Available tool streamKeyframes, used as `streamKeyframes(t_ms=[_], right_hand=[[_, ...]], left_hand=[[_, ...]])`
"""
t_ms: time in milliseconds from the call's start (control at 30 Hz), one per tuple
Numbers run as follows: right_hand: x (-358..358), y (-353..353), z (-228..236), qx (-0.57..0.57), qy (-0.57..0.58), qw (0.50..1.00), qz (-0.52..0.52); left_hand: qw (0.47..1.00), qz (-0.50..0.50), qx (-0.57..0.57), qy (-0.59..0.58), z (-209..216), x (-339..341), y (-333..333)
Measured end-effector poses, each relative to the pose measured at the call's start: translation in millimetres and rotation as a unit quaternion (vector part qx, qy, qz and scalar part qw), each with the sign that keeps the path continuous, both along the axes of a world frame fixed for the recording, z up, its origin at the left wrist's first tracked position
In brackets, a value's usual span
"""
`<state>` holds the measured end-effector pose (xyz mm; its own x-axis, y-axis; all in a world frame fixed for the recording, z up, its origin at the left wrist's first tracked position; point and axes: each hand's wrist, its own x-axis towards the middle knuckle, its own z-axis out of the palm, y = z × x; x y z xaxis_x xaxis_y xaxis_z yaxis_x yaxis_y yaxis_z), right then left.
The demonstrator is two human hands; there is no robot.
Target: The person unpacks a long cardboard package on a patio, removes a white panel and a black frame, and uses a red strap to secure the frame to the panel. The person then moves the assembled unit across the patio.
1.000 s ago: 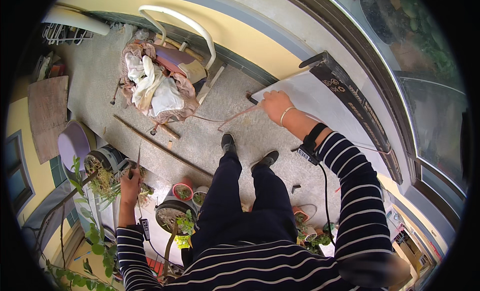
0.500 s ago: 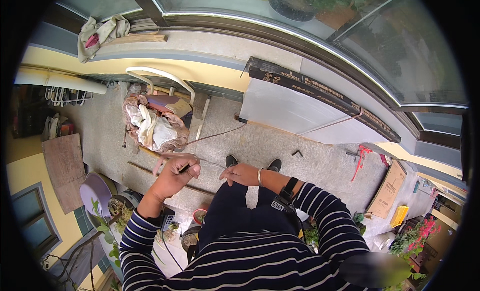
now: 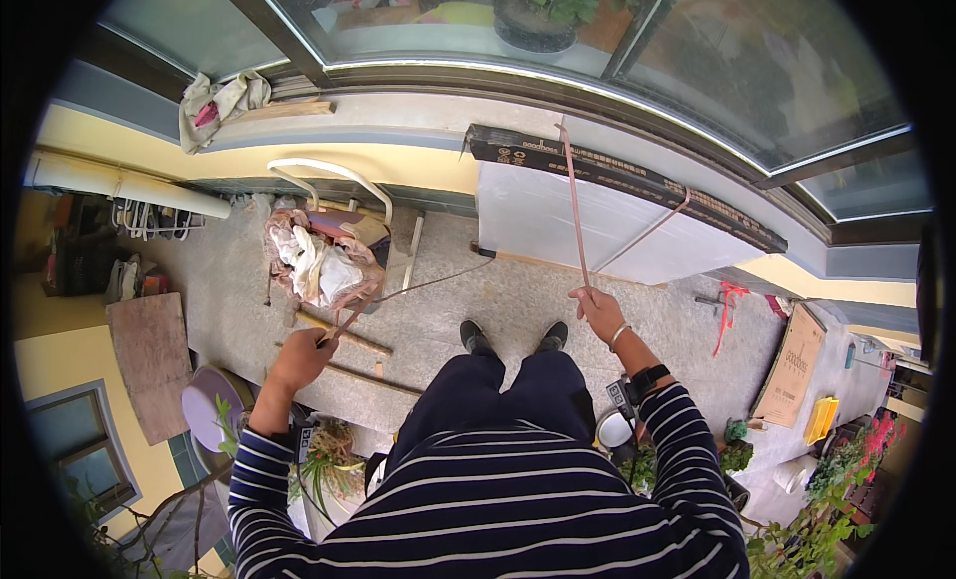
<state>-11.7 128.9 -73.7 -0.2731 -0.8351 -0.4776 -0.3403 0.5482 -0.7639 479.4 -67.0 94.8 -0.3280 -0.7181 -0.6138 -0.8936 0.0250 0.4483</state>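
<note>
View from the head, looking down on a person in a dark striped top standing on a concrete floor (image 3: 448, 310) beside a low wall. The right hand (image 3: 596, 310) is raised in front of the body, its fingers closed around a thin pinkish strip (image 3: 574, 206) that rises from the fist, crosses the long dark panel (image 3: 617, 176) lying on the wall ledge, and bends back down to the right over the white board (image 3: 558, 226) leaning under the panel. The left hand (image 3: 302, 358) is held lower and to the left, its fingers wrapped around one end of a thin cord (image 3: 428, 283) that runs in a slack curve over the floor toward the foot of the white board; whether cord and strip are one continuous piece cannot be told, since the join is too fine to make out. Just beyond the left hand stands a heap of crumpled cloth (image 3: 319, 265) under a white curved tube frame (image 3: 329, 176), with wooden slats (image 3: 349, 335) on the floor beside it. The two shoes (image 3: 513, 335) show past the knees. Potted plants (image 3: 329, 460) near the feet are largely hidden by the torso and sleeves. A cardboard box (image 3: 787, 365) lies to the right, bent by the lens toward the rim.
</note>
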Motion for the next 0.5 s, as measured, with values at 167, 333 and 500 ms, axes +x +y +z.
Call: streamKeyframes(t_ms=[167, 333, 500], right_hand=[[-17, 26, 2, 0.042, 0.05, 0.998, -0.001], [-18, 7, 11, 0.031, 0.089, 0.994, 0.05], [-7, -29, 23, -0.022, 0.097, 0.991, 0.091]], left_hand=[[0.96, -0.047, 0.271, 0.045, 24, 24, 44], [0.944, -0.102, 0.3, 0.086, 56, 19, 68], [0.932, 0.139, 0.214, 0.256, 89, 32, 72]])
